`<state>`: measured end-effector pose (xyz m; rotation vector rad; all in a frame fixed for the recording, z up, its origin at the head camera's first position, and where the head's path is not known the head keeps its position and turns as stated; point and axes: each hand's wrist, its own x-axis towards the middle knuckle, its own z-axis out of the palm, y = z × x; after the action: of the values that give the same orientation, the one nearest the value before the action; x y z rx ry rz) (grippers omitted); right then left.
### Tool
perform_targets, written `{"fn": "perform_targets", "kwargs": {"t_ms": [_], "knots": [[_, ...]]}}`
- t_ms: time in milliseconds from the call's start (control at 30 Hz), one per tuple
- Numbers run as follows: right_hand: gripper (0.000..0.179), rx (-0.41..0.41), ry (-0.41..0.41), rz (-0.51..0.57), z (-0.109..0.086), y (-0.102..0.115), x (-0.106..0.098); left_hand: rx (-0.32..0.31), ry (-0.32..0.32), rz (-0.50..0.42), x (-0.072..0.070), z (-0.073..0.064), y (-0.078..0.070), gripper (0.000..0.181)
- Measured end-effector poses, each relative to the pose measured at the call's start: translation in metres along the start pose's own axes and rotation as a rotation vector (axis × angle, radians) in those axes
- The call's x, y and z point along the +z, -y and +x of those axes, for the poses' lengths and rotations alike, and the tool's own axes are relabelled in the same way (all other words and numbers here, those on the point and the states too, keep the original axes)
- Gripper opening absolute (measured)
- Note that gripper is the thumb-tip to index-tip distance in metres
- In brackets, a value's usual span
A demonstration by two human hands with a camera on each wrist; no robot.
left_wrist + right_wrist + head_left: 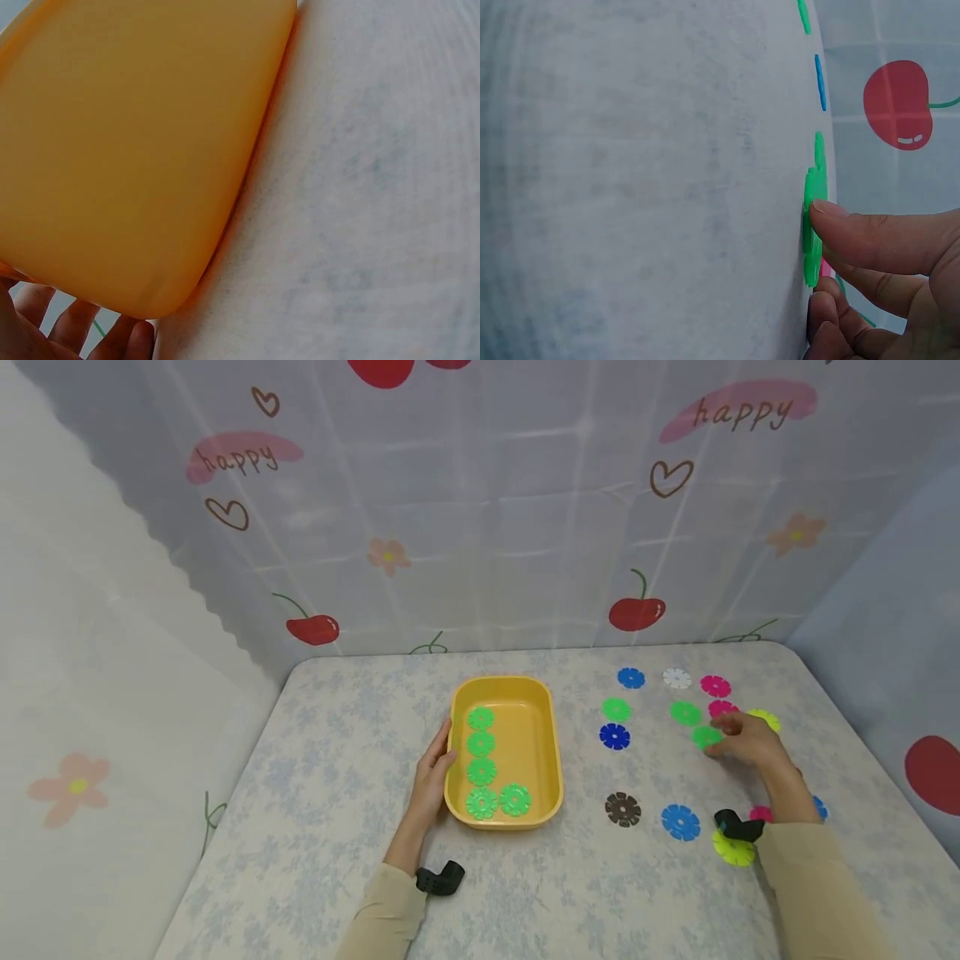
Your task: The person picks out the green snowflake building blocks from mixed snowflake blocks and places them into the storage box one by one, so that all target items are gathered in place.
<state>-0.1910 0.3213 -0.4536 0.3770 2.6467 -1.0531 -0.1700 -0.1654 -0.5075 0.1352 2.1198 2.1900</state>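
My left hand (430,777) holds the left side of a yellow tray (555,760), its thumb near the rim. Part of the fingers (71,322) shows past the tray's wall in the left wrist view. Several green snowflake discs lie in the tray, most in a column along its left side, with one disc (514,800) at the lower right of the column. On the table to the right, my right hand (753,745) pinches a green snowflake disc (706,737) between thumb and forefinger. In the right wrist view, the thumb touches that disc (812,232) and other fingertips meet the cloth.
Around the right hand lie more discs: a green disc (686,713), a pink disc (716,686), a white disc (677,678), a dark blue disc (615,737), a brown disc (622,809) and a yellow disc (733,850). A patterned curtain (480,527) hangs behind the table.
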Motion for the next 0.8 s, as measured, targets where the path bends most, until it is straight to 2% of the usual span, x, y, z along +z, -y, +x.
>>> {"fn": "perform_targets", "kwargs": {"t_ms": [200, 333, 600, 800], "knots": [[0.063, -0.003, -0.01, -0.008, -0.0004, -0.0014, 0.0019, -0.029, 0.021, -0.03, -0.0003, -0.0028, -0.0063, 0.053], [0.062, -0.001, -0.032, -0.01, 0.001, -0.002, 0.0035, -0.041, 0.021, -0.029, -0.0005, -0.0036, -0.0044, 0.053], [0.06, -0.005, -0.104, -0.035, 0.0021, 0.0009, 0.0045, 0.006, 0.003, 0.006, 0.0004, -0.0034, -0.0007, 0.051], [0.056, 0.01, -0.1, -0.048, -0.0009, 0.0037, 0.0012, 0.017, 0.009, 0.006, 0.0011, -0.0025, -0.0011, 0.051]]}}
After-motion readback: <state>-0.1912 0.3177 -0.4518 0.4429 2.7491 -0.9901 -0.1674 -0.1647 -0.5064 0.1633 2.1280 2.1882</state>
